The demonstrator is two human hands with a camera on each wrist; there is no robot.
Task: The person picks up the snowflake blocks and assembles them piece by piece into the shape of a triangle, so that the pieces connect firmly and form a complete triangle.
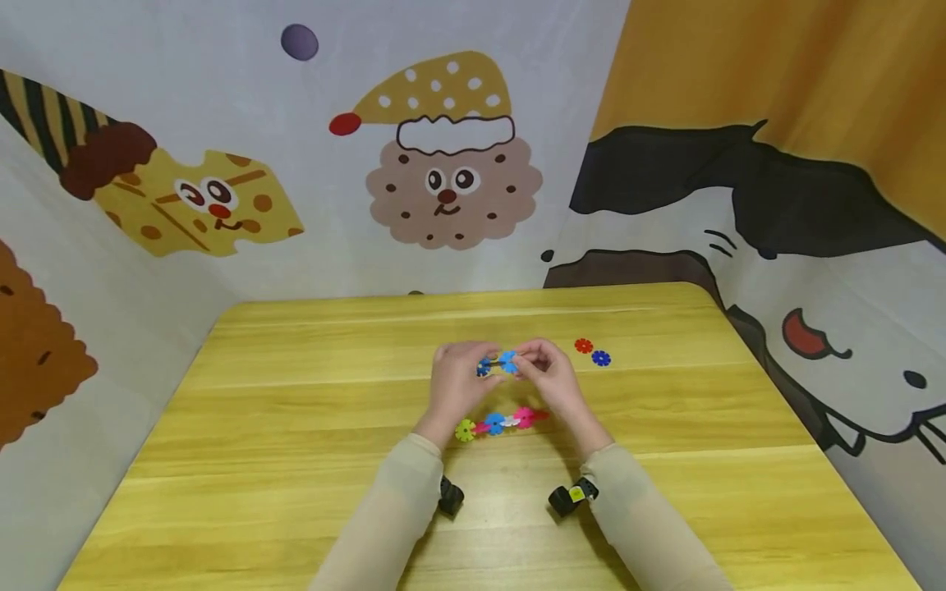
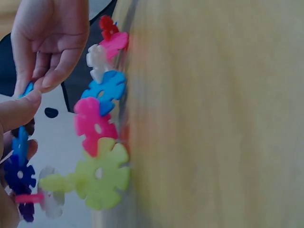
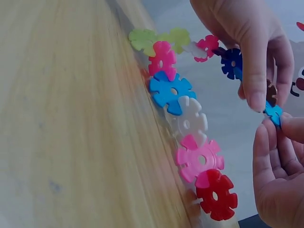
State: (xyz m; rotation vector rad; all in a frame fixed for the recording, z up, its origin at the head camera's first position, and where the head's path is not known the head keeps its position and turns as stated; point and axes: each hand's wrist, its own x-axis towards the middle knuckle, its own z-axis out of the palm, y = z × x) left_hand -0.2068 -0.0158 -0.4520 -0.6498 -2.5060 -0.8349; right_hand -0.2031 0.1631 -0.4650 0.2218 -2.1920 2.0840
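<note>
A chain of slotted plastic snowflake discs runs from a red disc (image 3: pixel 216 194) through pink, white and blue ones to yellow-green discs (image 2: pixel 102 173). There it bends up through white and pink to a dark blue disc (image 3: pixel 232 63) beside my left hand (image 1: pixel 460 379). My left fingers grip the raised end, around a blue disc and a brown disc (image 3: pixel 271 92), both partly hidden. At the tip, my right hand (image 1: pixel 553 376) pinches a light blue disc (image 1: pixel 508 362) between thumb and fingers. It meets the brown disc; how deep the slots engage is hidden.
Beyond my right hand, a loose red disc (image 1: pixel 583 345) and a loose blue disc (image 1: pixel 601 358) lie on the wooden table (image 1: pixel 296 460). A printed cloth (image 1: pixel 310 164) with cartoon figures hangs behind the table and along its sides.
</note>
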